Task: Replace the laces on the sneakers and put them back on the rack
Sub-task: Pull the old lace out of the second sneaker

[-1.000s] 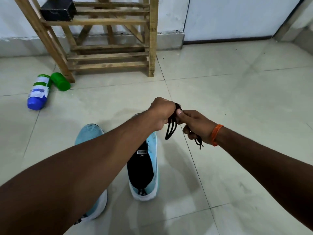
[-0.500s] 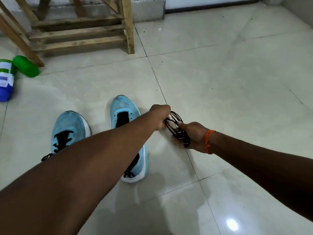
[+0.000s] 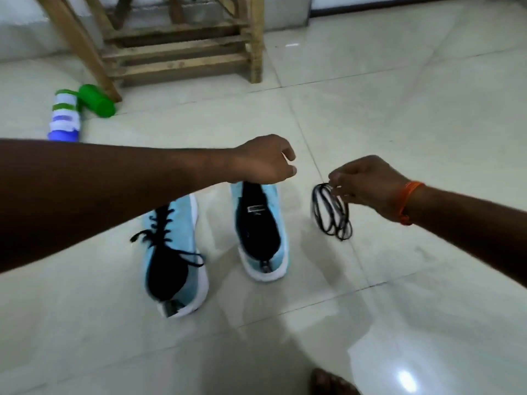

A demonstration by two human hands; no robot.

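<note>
Right hand [image 3: 368,183] pinches the coiled black lace [image 3: 330,213], loops hanging lengthwise below it; left hand [image 3: 265,161], loosely curled, holds nothing.

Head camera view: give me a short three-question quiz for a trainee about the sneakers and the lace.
1. True or false: the right hand pinches the coiled black lace.
2. Where does the laced sneaker stand? A, on a table; B, on the floor tiles; C, on a chair.
3. Fill in: the other sneaker has no ____ threaded through it.
Key: 1 true; 2 B; 3 lace.
</note>
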